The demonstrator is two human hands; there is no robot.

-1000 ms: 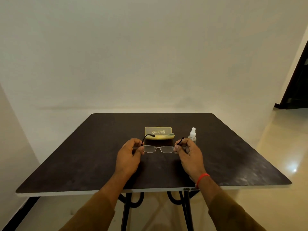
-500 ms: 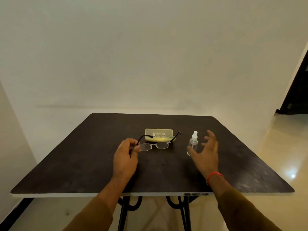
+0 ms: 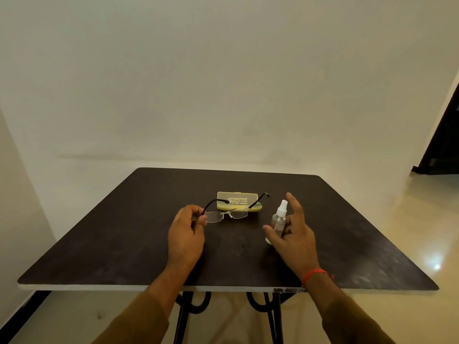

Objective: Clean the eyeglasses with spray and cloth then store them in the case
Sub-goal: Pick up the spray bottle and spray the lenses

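Observation:
Rimless eyeglasses [image 3: 227, 215] with dark temples hang unfolded above the table, pinched at their left hinge by my left hand [image 3: 186, 232]. Behind them a closed yellow case [image 3: 237, 198] lies flat on the dark table [image 3: 111, 239]. A small clear spray bottle [image 3: 279, 220] with a white nozzle stands to the right of the glasses. My right hand [image 3: 293, 234] curls around the bottle with fingers spread, thumb in front and fingers behind; I cannot tell whether it touches the bottle. No cloth is in sight.
The table stands against a plain pale wall, with its near edge [image 3: 149, 288] just below my wrists. A glossy floor [image 3: 409, 232] runs along the right, and a dark doorway [image 3: 444, 145] is at the far right.
My right hand let go of the glasses' right side and moved right to the spray bottle, closing in around it. The left hand alone now holds the glasses, slightly lifted.

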